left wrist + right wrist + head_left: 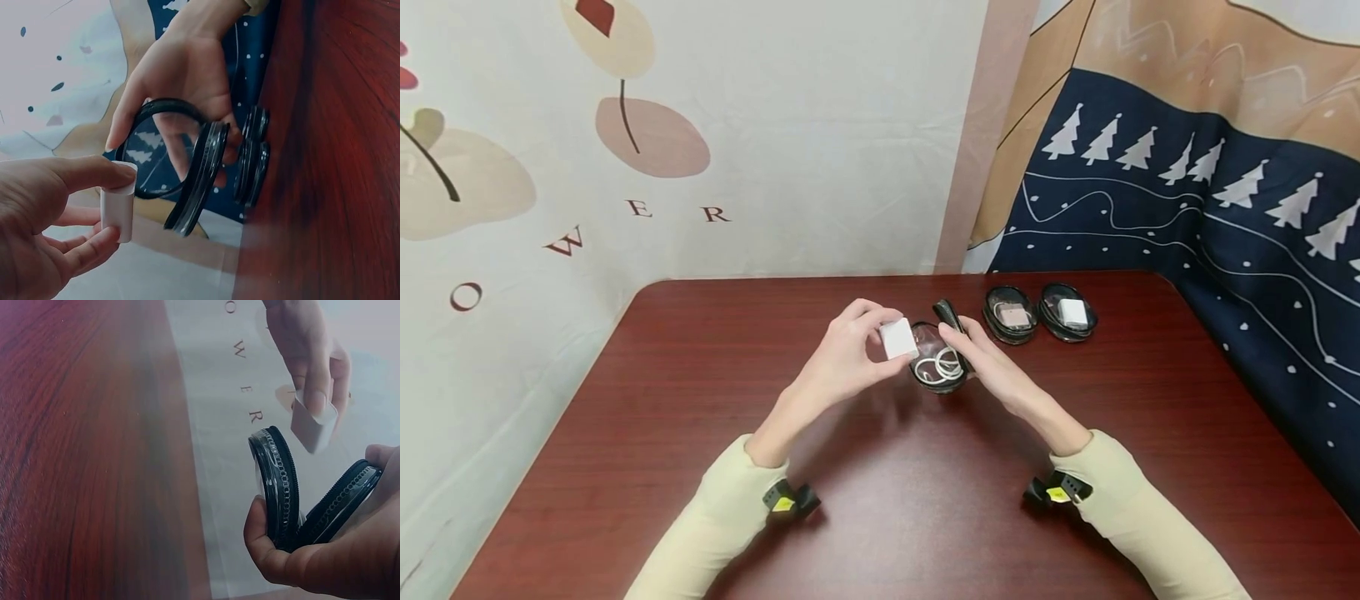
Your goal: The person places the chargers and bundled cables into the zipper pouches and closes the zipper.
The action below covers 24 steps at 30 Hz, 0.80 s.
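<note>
My left hand pinches a small white block, shaped like a charger plug, between thumb and fingers. In the left wrist view the white charger stands in front of the unzipped pouch. My right hand holds that round clear pouch with black zip edges from beneath and behind. Its two halves spread apart like a V in the right wrist view, with the charger above the gap. A coiled white cable lies inside the pouch.
Two more round black-edged pouches stand at the table's back right, one with a pinkish block, the other with a white block. Behind the dark red table hang a pale printed cloth and a navy one with trees.
</note>
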Each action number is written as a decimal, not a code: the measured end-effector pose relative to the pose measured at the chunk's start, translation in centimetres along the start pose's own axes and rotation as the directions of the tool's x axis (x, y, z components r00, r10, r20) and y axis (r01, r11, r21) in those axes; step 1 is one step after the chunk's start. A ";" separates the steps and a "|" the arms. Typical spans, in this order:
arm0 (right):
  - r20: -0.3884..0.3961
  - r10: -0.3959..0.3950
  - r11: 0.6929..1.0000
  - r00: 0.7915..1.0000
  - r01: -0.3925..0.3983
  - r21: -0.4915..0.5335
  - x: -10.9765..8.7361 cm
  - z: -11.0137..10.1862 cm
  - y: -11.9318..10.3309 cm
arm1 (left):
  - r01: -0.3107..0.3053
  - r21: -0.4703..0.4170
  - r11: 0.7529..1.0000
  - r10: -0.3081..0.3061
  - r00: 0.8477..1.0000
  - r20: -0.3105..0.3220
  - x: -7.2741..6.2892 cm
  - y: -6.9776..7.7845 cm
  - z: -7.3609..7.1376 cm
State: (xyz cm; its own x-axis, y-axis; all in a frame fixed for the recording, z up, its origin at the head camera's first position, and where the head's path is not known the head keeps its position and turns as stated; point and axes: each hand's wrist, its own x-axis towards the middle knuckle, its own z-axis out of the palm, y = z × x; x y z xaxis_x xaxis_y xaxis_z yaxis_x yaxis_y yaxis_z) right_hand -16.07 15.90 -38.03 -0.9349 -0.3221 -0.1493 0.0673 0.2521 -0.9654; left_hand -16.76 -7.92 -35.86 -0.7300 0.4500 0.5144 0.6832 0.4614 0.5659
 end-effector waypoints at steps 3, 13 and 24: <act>0.010 -0.007 1.000 1.000 0.007 0.009 0.0 0.1 0.0 | -0.018 0.014 1.000 0.018 1.000 0.014 0.3 0.3 0.7; 0.007 -0.018 0.999 1.000 0.018 0.047 -0.4 0.5 -0.5 | 0.017 0.077 0.997 -0.025 0.994 0.104 0.9 1.1 2.4; 0.010 -0.028 0.996 1.000 0.027 0.081 -0.5 0.4 -0.7 | -0.089 0.185 0.979 0.071 0.992 0.101 1.1 1.3 3.9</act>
State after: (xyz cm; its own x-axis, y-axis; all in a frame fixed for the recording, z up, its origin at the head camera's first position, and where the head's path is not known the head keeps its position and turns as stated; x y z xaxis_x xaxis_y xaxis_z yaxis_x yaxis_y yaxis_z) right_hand -15.45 15.52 -37.40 -0.9328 -0.3384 -0.1240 0.0696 0.1683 -0.9833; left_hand -16.66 -3.88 -37.05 -0.6743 0.5568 0.4852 0.7367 0.5530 0.3892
